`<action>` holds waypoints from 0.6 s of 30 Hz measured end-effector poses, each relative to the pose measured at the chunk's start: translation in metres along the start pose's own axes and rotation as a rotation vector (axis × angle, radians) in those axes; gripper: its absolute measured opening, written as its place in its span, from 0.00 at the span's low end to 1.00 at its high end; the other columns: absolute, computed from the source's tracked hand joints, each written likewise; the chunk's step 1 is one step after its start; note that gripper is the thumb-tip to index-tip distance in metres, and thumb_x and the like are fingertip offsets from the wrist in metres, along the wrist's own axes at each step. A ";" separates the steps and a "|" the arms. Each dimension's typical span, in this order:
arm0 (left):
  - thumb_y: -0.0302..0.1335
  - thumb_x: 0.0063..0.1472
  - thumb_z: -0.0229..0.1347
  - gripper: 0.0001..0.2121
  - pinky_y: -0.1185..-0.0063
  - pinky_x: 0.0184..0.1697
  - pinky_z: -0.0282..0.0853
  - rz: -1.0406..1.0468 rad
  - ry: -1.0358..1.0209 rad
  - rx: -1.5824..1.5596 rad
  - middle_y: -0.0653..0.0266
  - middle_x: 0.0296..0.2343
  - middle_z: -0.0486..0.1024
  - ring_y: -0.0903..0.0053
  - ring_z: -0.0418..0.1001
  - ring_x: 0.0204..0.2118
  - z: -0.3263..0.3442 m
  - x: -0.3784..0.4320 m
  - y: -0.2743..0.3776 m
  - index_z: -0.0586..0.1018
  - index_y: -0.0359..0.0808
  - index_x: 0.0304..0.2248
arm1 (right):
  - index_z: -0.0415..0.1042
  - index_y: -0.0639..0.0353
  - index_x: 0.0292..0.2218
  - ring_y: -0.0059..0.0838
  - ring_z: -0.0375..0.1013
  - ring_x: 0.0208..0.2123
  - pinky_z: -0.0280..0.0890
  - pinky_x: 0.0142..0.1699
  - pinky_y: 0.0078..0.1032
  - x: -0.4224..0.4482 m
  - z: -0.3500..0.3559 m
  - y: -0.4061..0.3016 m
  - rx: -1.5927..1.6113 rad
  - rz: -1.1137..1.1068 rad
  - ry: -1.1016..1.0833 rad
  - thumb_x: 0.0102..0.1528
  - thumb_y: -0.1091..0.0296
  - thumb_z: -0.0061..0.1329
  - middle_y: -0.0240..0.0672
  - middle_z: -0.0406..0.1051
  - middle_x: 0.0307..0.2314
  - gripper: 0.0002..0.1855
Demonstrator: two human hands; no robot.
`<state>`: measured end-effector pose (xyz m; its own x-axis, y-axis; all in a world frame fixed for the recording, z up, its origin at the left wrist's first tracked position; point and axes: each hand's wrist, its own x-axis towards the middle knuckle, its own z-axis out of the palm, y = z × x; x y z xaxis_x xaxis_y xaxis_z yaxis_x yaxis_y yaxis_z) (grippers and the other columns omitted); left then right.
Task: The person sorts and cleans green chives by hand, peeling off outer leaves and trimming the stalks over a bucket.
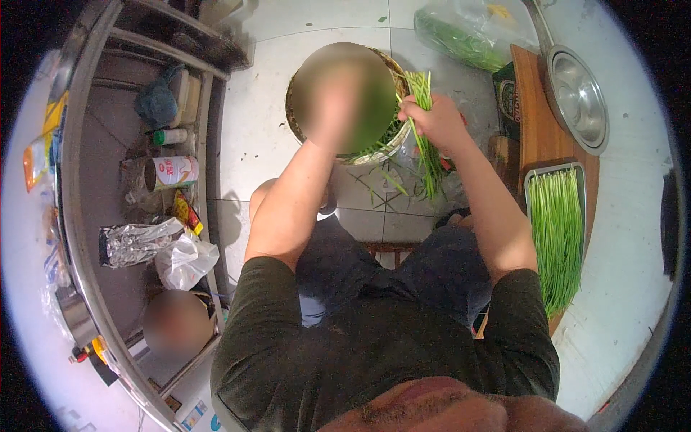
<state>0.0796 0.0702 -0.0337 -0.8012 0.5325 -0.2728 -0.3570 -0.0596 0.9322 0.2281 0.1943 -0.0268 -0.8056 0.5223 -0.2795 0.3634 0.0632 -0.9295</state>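
Observation:
My right hand (436, 121) is closed around a bunch of thin green stalks, likely garlic chives (429, 156), whose pale ends point away from me and whose leaves hang down towards the floor. Left of it, my left hand (337, 108) is over a round bin (402, 146) with green scraps in it; a blur covers this hand, so its fingers and anything in them cannot be made out. Loose green bits (386, 181) lie on the tiled floor between the bin and my knees.
At right, a metal tray (582, 216) of neatly laid green stalks and a steel basin (577, 100) rest on a wooden board (532, 108). A plastic bag of greens (459, 40) lies beyond. On the left stands a shelf (89, 216) with a can (175, 171) and plastic bags (186, 259).

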 end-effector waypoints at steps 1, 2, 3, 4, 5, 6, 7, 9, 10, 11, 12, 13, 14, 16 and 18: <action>0.29 0.58 0.53 0.06 0.84 0.15 0.49 0.027 -0.047 -0.037 0.75 0.13 0.61 0.88 0.55 0.12 -0.001 -0.003 -0.002 0.73 0.35 0.27 | 0.75 0.56 0.24 0.18 0.63 0.14 0.56 0.22 0.21 0.000 0.001 0.000 0.009 -0.001 0.003 0.49 0.55 0.47 0.26 0.64 0.10 0.14; 0.31 0.58 0.53 0.08 0.84 0.15 0.49 0.191 -0.107 0.188 0.75 0.13 0.61 0.88 0.55 0.12 -0.009 0.004 -0.020 0.73 0.34 0.28 | 0.75 0.56 0.24 0.18 0.63 0.14 0.56 0.22 0.21 0.001 0.002 0.000 0.009 -0.003 0.003 0.49 0.55 0.47 0.26 0.64 0.10 0.14; 0.32 0.58 0.54 0.09 0.85 0.15 0.49 0.263 -0.157 0.289 0.75 0.13 0.62 0.88 0.56 0.12 -0.013 0.007 -0.029 0.73 0.34 0.28 | 0.75 0.57 0.25 0.18 0.63 0.14 0.56 0.22 0.20 0.002 0.002 0.002 0.040 -0.006 0.002 0.48 0.56 0.48 0.27 0.65 0.11 0.13; 0.33 0.58 0.54 0.11 0.85 0.15 0.48 0.345 -0.198 0.388 0.75 0.13 0.63 0.88 0.56 0.12 -0.018 0.010 -0.036 0.73 0.33 0.28 | 0.75 0.57 0.25 0.17 0.63 0.14 0.56 0.22 0.20 0.003 0.004 0.001 0.071 -0.012 -0.003 0.48 0.57 0.49 0.27 0.66 0.12 0.13; 0.35 0.58 0.54 0.12 0.85 0.15 0.48 0.431 -0.231 0.481 0.75 0.14 0.63 0.88 0.56 0.12 -0.024 0.012 -0.043 0.73 0.33 0.29 | 0.75 0.57 0.25 0.17 0.63 0.14 0.56 0.22 0.20 0.003 0.005 -0.001 0.072 -0.015 -0.005 0.48 0.57 0.49 0.27 0.66 0.12 0.13; 0.35 0.58 0.55 0.12 0.85 0.15 0.48 0.362 -0.237 0.534 0.75 0.14 0.63 0.88 0.56 0.12 -0.019 0.007 -0.040 0.74 0.33 0.28 | 0.75 0.58 0.25 0.17 0.63 0.14 0.57 0.22 0.20 0.002 0.004 0.001 0.101 -0.015 0.004 0.48 0.58 0.50 0.27 0.67 0.13 0.12; 0.35 0.58 0.55 0.11 0.85 0.15 0.48 0.305 -0.229 0.548 0.75 0.14 0.64 0.88 0.56 0.12 -0.013 0.003 -0.035 0.74 0.34 0.27 | 0.75 0.59 0.26 0.16 0.63 0.14 0.57 0.22 0.19 0.002 0.003 0.001 0.129 -0.020 0.014 0.47 0.59 0.50 0.27 0.68 0.14 0.12; 0.34 0.58 0.55 0.11 0.84 0.15 0.49 0.194 -0.208 0.577 0.74 0.14 0.65 0.88 0.56 0.12 -0.003 -0.006 -0.023 0.74 0.36 0.23 | 0.76 0.60 0.26 0.16 0.63 0.14 0.57 0.22 0.19 0.001 0.003 0.001 0.147 -0.022 0.022 0.47 0.60 0.51 0.27 0.69 0.15 0.12; 0.34 0.58 0.55 0.11 0.84 0.16 0.49 0.142 -0.258 0.433 0.74 0.15 0.65 0.89 0.56 0.13 0.000 -0.005 -0.025 0.74 0.36 0.22 | 0.76 0.60 0.26 0.16 0.62 0.14 0.58 0.22 0.19 0.002 0.003 0.000 0.164 -0.026 0.025 0.46 0.61 0.52 0.28 0.71 0.16 0.11; 0.34 0.58 0.55 0.11 0.84 0.16 0.50 0.236 -0.304 0.444 0.75 0.15 0.65 0.89 0.57 0.14 -0.001 -0.001 -0.032 0.75 0.36 0.23 | 0.76 0.60 0.26 0.16 0.62 0.14 0.58 0.22 0.19 0.002 0.003 0.000 0.164 -0.028 0.025 0.46 0.61 0.52 0.28 0.71 0.16 0.11; 0.33 0.58 0.55 0.10 0.84 0.16 0.50 0.331 -0.348 0.452 0.76 0.15 0.66 0.90 0.57 0.15 -0.002 0.001 -0.035 0.75 0.36 0.23 | 0.76 0.61 0.26 0.16 0.63 0.14 0.58 0.22 0.19 0.004 0.004 0.001 0.151 -0.012 0.015 0.47 0.61 0.52 0.28 0.71 0.17 0.11; 0.33 0.58 0.55 0.10 0.85 0.17 0.51 0.428 -0.391 0.455 0.76 0.15 0.66 0.90 0.57 0.15 -0.002 0.003 -0.039 0.75 0.36 0.23 | 0.76 0.61 0.26 0.16 0.63 0.14 0.59 0.22 0.19 0.004 0.005 0.000 0.138 0.004 0.005 0.47 0.62 0.52 0.28 0.72 0.17 0.11; 0.32 0.58 0.55 0.09 0.85 0.17 0.51 0.406 -0.398 0.446 0.77 0.16 0.66 0.91 0.57 0.15 -0.004 0.004 -0.042 0.76 0.36 0.24 | 0.76 0.61 0.26 0.16 0.63 0.14 0.59 0.22 0.19 0.003 0.006 -0.002 0.138 0.003 0.002 0.47 0.62 0.52 0.28 0.72 0.17 0.11; 0.31 0.58 0.54 0.07 0.85 0.17 0.51 -0.005 -0.252 0.294 0.77 0.15 0.66 0.91 0.58 0.15 0.018 -0.016 -0.014 0.76 0.36 0.27 | 0.73 0.64 0.31 0.13 0.61 0.16 0.57 0.23 0.16 0.000 0.000 -0.005 0.144 0.039 -0.068 0.50 0.66 0.51 0.30 0.73 0.23 0.10; 0.31 0.58 0.54 0.07 0.85 0.17 0.51 0.008 -0.144 0.305 0.77 0.15 0.65 0.90 0.57 0.15 0.022 -0.015 -0.005 0.75 0.36 0.26 | 0.74 0.64 0.30 0.13 0.61 0.17 0.57 0.23 0.16 -0.001 0.000 -0.007 0.152 0.020 -0.080 0.50 0.66 0.51 0.30 0.73 0.23 0.10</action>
<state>0.1041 0.0806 -0.0288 -0.7199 0.6479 -0.2490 -0.1735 0.1794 0.9684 0.2265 0.1930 -0.0202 -0.8360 0.4524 -0.3105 0.3096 -0.0784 -0.9476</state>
